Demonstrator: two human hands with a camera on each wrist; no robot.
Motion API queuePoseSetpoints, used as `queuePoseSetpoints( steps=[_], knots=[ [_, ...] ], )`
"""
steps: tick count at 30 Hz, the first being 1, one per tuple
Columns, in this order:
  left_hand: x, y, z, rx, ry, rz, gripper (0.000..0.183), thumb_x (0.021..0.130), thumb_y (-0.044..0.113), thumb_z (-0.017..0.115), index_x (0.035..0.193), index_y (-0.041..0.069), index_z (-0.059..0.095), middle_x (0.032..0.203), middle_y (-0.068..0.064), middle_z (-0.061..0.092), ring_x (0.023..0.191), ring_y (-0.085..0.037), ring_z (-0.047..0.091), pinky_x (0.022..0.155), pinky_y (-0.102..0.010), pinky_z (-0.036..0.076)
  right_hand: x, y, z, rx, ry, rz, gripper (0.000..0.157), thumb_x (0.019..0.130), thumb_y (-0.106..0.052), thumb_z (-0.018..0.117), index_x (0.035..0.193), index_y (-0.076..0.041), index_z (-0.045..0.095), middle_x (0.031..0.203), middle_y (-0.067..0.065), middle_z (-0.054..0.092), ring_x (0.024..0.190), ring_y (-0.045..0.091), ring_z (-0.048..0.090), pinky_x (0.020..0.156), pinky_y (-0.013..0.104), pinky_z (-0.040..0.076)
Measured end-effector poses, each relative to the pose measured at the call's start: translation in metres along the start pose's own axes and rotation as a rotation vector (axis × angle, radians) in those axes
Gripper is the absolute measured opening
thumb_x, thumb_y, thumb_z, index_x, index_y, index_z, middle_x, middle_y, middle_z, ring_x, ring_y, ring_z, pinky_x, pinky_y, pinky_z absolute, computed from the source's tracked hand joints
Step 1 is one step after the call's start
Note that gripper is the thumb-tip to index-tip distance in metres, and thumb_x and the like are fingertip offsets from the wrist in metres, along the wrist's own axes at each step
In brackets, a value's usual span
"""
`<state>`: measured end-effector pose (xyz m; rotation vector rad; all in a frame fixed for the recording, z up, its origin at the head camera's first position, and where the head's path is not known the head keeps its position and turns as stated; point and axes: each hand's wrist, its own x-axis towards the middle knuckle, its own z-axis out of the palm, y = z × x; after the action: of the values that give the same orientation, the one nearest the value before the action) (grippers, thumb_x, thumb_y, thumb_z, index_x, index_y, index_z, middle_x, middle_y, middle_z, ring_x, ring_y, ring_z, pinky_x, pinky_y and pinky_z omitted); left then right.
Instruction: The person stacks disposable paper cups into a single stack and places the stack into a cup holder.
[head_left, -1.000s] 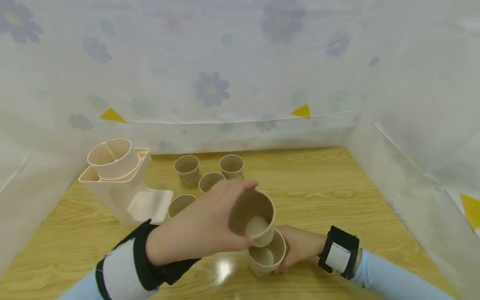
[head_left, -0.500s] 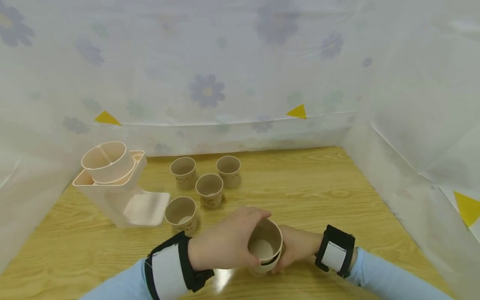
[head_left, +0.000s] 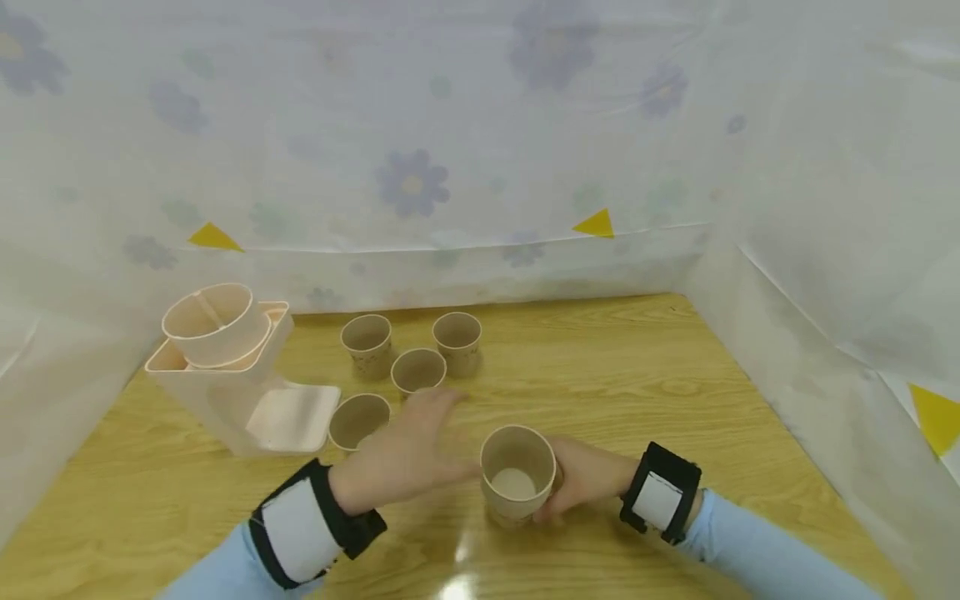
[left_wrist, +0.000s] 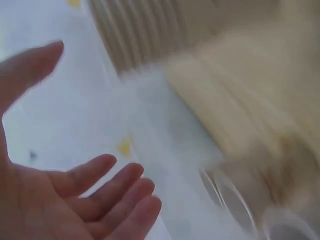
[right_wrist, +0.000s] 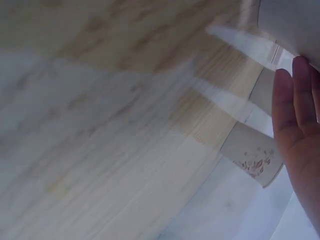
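A paper cup (head_left: 517, 454) stands upright near the front of the table. In the head view my right hand (head_left: 588, 475) holds it from the right side, thumb toward me; a second cup was beneath it and is now hidden inside the stack. In the right wrist view the fingers of that hand (right_wrist: 302, 120) lie against a cup wall (right_wrist: 295, 25). Left of the stack, my left hand (head_left: 408, 454) is spread with nothing in it, thumb side near the cup rim. Its fingers are loose and apart in the left wrist view, where the hand (left_wrist: 100, 200) appears.
Several more cups stand at mid-table, including a front one (head_left: 360, 421), a middle one (head_left: 417, 371) and a back one (head_left: 457, 333). A pale plastic stand with a round top container (head_left: 217, 329) is at the left. Floral sheeting (head_left: 480, 167) encloses the wooden table (head_left: 600, 375).
My left hand lowered a cup into the one my right hand holds, let go and moved left. The right hand shifted slightly left with the stack.
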<state>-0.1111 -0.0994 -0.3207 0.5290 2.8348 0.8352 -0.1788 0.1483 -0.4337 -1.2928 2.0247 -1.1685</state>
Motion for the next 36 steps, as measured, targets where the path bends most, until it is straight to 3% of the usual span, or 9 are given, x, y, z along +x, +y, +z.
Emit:
queuePoseSetpoints(
  steps=[3, 6, 12, 19, 23, 27, 30, 33, 36],
  knots=[
    [-0.004, -0.032, -0.013, 0.139, 0.142, -0.152, 0.078, 0.073, 0.035, 0.074, 0.131, -0.009, 0.046, 0.129, -0.028, 0.051, 0.118, -0.042, 0.046, 0.097, -0.053, 0.045, 0.004, 0.004, -0.002, 0.001, 0.041, 0.014, 0.073, 0.067, -0.022, 0.081, 0.131, -0.006, 0.05, 0.126, 0.013, 0.06, 0.116, 0.015, 0.053, 0.104, 0.054, 0.038],
    [-0.01, -0.059, -0.019, 0.231, 0.185, -0.238, 0.081, 0.072, 0.039, 0.074, 0.127, -0.014, 0.047, 0.124, -0.035, 0.051, 0.112, -0.048, 0.046, 0.092, -0.056, 0.046, 0.006, 0.007, -0.003, 0.001, 0.044, 0.015, 0.073, 0.068, -0.024, 0.081, 0.131, -0.006, 0.05, 0.126, 0.013, 0.06, 0.116, 0.015, 0.053, 0.103, 0.055, 0.038],
    [-0.011, -0.08, -0.014, 0.28, 0.138, -0.282, 0.082, 0.072, 0.043, 0.069, 0.123, -0.018, 0.048, 0.113, -0.038, 0.057, 0.097, -0.05, 0.051, 0.082, -0.055, 0.05, 0.004, 0.008, -0.005, -0.01, 0.047, 0.011, 0.073, 0.068, -0.026, 0.081, 0.131, -0.005, 0.05, 0.126, 0.014, 0.06, 0.116, 0.015, 0.053, 0.103, 0.054, 0.039],
    [-0.007, -0.085, -0.02, 0.132, 0.062, -0.351, 0.089, 0.074, 0.03, 0.071, 0.135, -0.022, 0.031, 0.121, -0.041, 0.053, 0.109, -0.05, 0.051, 0.085, -0.054, 0.05, 0.005, 0.009, -0.005, -0.022, 0.052, 0.013, 0.073, 0.068, -0.026, 0.081, 0.13, -0.004, 0.05, 0.125, 0.015, 0.061, 0.115, 0.016, 0.054, 0.103, 0.054, 0.04],
    [-0.012, -0.067, -0.036, 0.058, 0.119, -0.247, 0.077, 0.072, 0.023, 0.073, 0.13, -0.016, 0.039, 0.109, -0.032, 0.062, 0.096, -0.038, 0.059, 0.078, -0.048, 0.052, 0.005, 0.009, -0.004, -0.019, 0.054, 0.032, 0.074, 0.067, -0.026, 0.082, 0.131, -0.005, 0.05, 0.126, 0.013, 0.061, 0.115, 0.015, 0.054, 0.102, 0.053, 0.04],
    [-0.016, -0.03, -0.058, 0.013, 0.138, -0.121, 0.075, 0.074, 0.021, 0.072, 0.133, -0.01, 0.039, 0.114, -0.026, 0.061, 0.096, -0.031, 0.059, 0.078, -0.044, 0.051, 0.004, 0.009, -0.004, -0.017, 0.055, 0.029, 0.074, 0.067, -0.026, 0.081, 0.13, -0.005, 0.05, 0.126, 0.014, 0.061, 0.115, 0.015, 0.054, 0.102, 0.053, 0.041],
    [-0.015, -0.002, -0.071, 0.014, 0.117, -0.093, 0.089, 0.076, 0.027, 0.072, 0.144, -0.009, 0.027, 0.134, -0.027, 0.05, 0.114, -0.033, 0.053, 0.09, -0.048, 0.049, 0.004, 0.009, -0.004, -0.014, 0.055, 0.029, 0.073, 0.067, -0.026, 0.082, 0.13, -0.005, 0.051, 0.125, 0.013, 0.061, 0.115, 0.015, 0.054, 0.102, 0.054, 0.04],
    [-0.012, 0.021, -0.077, 0.026, 0.13, -0.032, 0.089, 0.075, 0.028, 0.073, 0.145, -0.005, 0.03, 0.136, -0.023, 0.051, 0.118, -0.032, 0.051, 0.093, -0.048, 0.047, 0.005, 0.01, -0.004, -0.024, 0.054, 0.022, 0.072, 0.067, -0.026, 0.081, 0.129, -0.005, 0.052, 0.125, 0.013, 0.062, 0.115, 0.015, 0.054, 0.102, 0.054, 0.04],
    [-0.005, 0.039, -0.072, -0.003, 0.128, 0.058, 0.088, 0.074, 0.026, 0.075, 0.144, -0.004, 0.032, 0.133, -0.021, 0.054, 0.115, -0.03, 0.052, 0.094, -0.045, 0.048, 0.005, 0.012, -0.004, -0.039, 0.044, 0.0, 0.067, 0.069, -0.027, 0.08, 0.127, -0.004, 0.053, 0.122, 0.014, 0.063, 0.112, 0.015, 0.056, 0.102, 0.05, 0.042]
  ],
)
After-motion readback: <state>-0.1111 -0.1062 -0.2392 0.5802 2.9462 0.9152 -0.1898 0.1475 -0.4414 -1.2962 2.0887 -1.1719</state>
